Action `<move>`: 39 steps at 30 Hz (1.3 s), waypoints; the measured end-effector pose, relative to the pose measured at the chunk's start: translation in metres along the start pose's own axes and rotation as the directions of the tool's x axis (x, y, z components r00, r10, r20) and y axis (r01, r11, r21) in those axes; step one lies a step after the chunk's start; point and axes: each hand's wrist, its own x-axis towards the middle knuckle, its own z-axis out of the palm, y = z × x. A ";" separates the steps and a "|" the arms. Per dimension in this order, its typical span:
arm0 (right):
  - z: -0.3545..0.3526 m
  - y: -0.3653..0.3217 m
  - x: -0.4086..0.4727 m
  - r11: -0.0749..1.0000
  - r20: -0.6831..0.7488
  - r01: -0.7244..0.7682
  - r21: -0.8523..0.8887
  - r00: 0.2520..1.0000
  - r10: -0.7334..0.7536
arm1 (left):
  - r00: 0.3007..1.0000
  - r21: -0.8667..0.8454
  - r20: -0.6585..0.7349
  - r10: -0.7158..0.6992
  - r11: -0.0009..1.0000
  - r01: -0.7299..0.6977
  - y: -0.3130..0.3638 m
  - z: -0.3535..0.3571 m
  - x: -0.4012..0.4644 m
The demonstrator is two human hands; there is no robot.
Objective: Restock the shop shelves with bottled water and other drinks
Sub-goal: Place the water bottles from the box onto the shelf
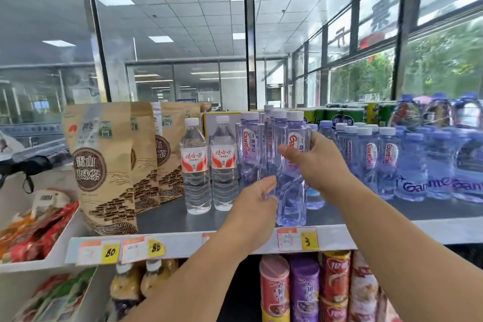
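Your left hand [257, 197] steadies the front purple water bottle [291, 180] low down; your right hand [311, 157] grips its label, fingers curled round. It stands at the shelf [392, 232] edge, more behind. Restocking looks partly done, with gaps left.

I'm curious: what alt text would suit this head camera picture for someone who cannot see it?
A person's right hand grips a purple-tinted water bottle on a shop shelf, while the left hand touches the bottles beside it. Clear water bottles and brown tea bags stand to the left.
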 end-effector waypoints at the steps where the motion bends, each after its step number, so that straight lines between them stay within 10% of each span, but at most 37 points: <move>1: 0.000 0.003 0.002 1.000 -0.008 -0.001 -0.009 1.000 0.001 | 1.000 -0.002 0.007 -0.001 1.000 0.001 -0.001 0.002 0.002; 39: 0.020 -0.046 -0.015 0.907 -0.114 -0.179 -0.381 0.983 0.147 | 0.975 0.116 -0.218 -0.034 0.991 0.061 -0.029 -0.116 -0.120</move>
